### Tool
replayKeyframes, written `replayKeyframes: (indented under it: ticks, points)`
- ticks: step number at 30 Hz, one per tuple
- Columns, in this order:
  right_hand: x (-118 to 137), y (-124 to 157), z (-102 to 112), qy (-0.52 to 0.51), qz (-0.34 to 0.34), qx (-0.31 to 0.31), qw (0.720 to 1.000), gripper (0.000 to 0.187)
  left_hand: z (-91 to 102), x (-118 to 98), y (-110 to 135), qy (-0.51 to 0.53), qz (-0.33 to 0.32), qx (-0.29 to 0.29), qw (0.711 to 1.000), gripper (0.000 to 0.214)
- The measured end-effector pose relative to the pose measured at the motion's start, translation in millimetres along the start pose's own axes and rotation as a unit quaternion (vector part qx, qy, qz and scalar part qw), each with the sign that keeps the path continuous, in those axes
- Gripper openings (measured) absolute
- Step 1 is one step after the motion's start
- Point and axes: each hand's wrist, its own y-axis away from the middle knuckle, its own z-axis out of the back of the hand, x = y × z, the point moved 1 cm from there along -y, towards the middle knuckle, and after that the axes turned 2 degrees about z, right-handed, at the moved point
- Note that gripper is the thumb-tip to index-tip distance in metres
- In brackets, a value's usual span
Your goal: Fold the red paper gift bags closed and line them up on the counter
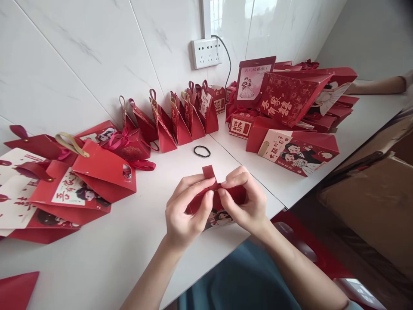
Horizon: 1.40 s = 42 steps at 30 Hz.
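Note:
A red gift box (222,218) with a cartoon couple on its front stands on the white table, close to its front edge. Out of its top edge sticks a flat red ribbon strap (208,172). My left hand (189,206) pinches this strap at its base between thumb and fingers. Beside it, my right hand (247,200) pinches the box's top edge, with thumb and forefinger pressed together near the strap. Both hands cover much of the box, and the small part between the fingertips is hard to make out.
A black elastic band (201,151) lies behind the hands. Several red triangular gift boxes (180,122) line the wall. More boxes are heaped at left (97,176) and right (290,103). A power strip (206,53) hangs on the wall; a cardboard box (371,202) is at right.

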Motion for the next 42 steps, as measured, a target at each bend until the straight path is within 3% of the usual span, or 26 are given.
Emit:
replayKeyframes:
  ticks: [42]
  points:
    - [0.3, -0.1, 0.5, -0.029, 0.002, 0.015, 0.999, 0.021, 3.3, 2.4, 0.9, 0.04, -0.006, 0.034, 0.999, 0.033]
